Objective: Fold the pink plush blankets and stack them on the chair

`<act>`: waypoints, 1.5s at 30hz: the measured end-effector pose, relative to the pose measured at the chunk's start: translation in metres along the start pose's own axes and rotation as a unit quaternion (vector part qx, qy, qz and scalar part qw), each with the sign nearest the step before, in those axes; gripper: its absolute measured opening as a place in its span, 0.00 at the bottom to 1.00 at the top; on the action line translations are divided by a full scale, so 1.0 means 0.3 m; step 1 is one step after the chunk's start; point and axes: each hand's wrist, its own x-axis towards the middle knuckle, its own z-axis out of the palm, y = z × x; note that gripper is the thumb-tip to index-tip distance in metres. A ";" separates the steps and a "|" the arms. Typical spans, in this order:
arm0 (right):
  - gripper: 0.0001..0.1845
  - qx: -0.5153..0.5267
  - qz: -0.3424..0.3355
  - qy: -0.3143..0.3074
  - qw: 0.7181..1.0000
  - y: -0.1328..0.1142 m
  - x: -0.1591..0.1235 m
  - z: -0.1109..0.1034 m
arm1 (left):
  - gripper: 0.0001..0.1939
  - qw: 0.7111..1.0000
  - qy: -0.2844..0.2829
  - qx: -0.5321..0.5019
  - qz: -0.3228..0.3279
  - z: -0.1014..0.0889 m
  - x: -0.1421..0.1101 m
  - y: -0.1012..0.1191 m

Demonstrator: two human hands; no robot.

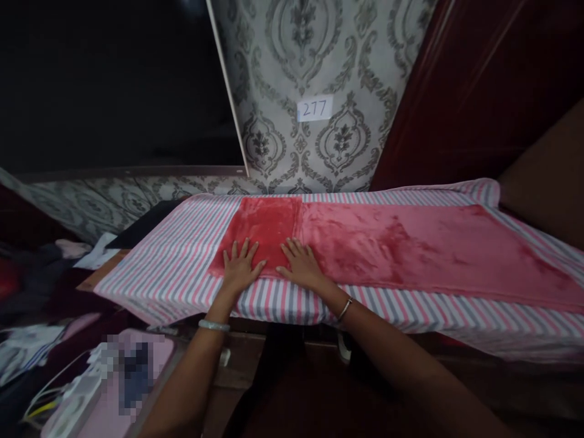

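Observation:
A long red and pink plush cloth (438, 243) lies flat across a striped sheet (168, 249) on a table. Its left end is a darker red folded section (271, 219), with an edge running beside the pink part. My left hand (241, 266) rests on the red section, fingers spread and palm down. Just to its right, my right hand (301, 263) lies flat near the seam between red and pink, fingers apart. Neither hand grips anything. A pale bangle circles my left wrist, and a thin bracelet is on my right.
Behind the table a large black screen (114, 85) stands against patterned wallpaper, which bears a paper marked 277 (314, 108). A dark red panel (479, 79) rises at the right. Clothes and a pink surface (157, 365) are at the lower left.

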 end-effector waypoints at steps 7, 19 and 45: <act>0.40 0.055 -0.042 -0.020 0.997 0.023 -0.043 -0.032 | 0.35 1.000 -0.022 0.010 -0.006 -0.030 0.010 -0.006; 0.26 0.134 0.128 0.463 0.867 0.739 -0.445 -0.082 | 0.30 0.988 0.014 -0.033 0.153 -0.098 0.128 0.308; 0.35 0.186 0.609 0.417 0.648 1.282 -1.003 -0.421 | 0.25 0.945 0.156 -0.124 0.261 0.083 0.112 0.355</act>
